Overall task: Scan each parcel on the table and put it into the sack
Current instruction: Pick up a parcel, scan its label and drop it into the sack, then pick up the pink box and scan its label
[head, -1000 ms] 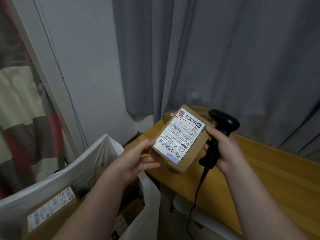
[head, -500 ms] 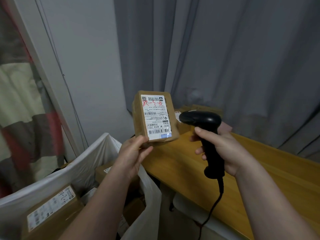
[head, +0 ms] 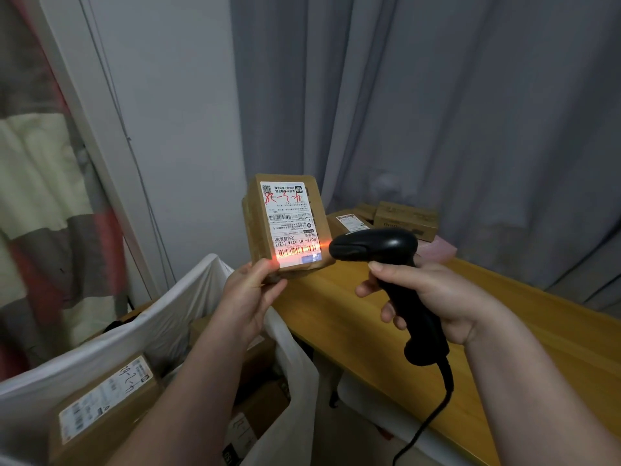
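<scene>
**Scanning the held parcel: beam now on the lower barcode**

The parcel (head: 257,227), a brown carton, is held upright in the air above the near left corner of the table (head: 336,317). Its label (head: 289,216) faces the camera. A red scan line (head: 295,252) crosses the lowest barcode on the label and reaches the thumb tip below it. Half a second ago no red line showed there. One second ago the parcel was tilted and lower, over the table edge. Its upright pose matches the frame from half a second ago.

The left hand (head: 248,294) pinches the parcel at its lower left corner, thumb on the front face and fingers behind.

The right hand (head: 437,304) is curled round the grip of the black scanner (head: 373,245). The scanner's nose points left and sits just beside the parcel's lower right corner. Its cable (head: 426,422) hangs from the base of the grip.

The white sack (head: 134,334) stands open below the left forearm, beside the end of the table. A labelled box (head: 104,405) and other cartons lie inside it. Brown boxes (head: 406,218) lie at the table's far end against the grey curtain (head: 437,112), next to a pink item (head: 437,252).
</scene>
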